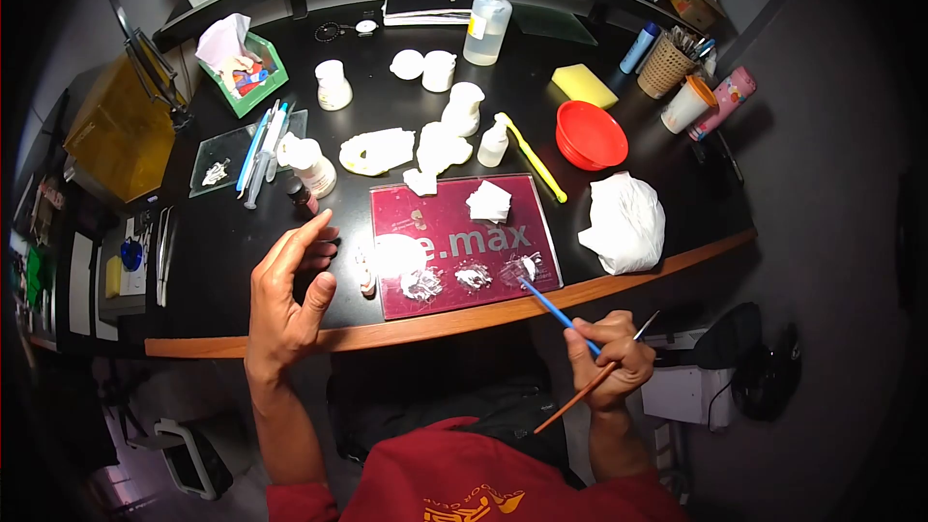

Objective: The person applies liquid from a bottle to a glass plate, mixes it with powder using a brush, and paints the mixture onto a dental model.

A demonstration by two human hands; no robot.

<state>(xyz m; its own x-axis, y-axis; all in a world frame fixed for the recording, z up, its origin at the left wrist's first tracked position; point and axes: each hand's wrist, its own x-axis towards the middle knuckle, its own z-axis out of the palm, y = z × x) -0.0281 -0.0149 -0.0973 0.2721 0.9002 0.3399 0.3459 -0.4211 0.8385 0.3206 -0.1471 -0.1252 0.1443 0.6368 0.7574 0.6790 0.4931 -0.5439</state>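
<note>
Left hand hovers over the dark bench, fingers spread and curled, gripping nothing; a small white piece lies just beside its fingertips at the edge of the maroon mixing slab. Risk: a careless sweep of that hand could knock the piece or the small dark vial behind it.

Wet white dabs sit along the slab's front edge; they look liable to smear.

Right hand is clenched around a blue brush, tip touching the rightmost dab, plus a second brown-handled brush and what looks like a thin metal tool. Holding several at once, a loosened grip could let one slip to the lap.
</note>
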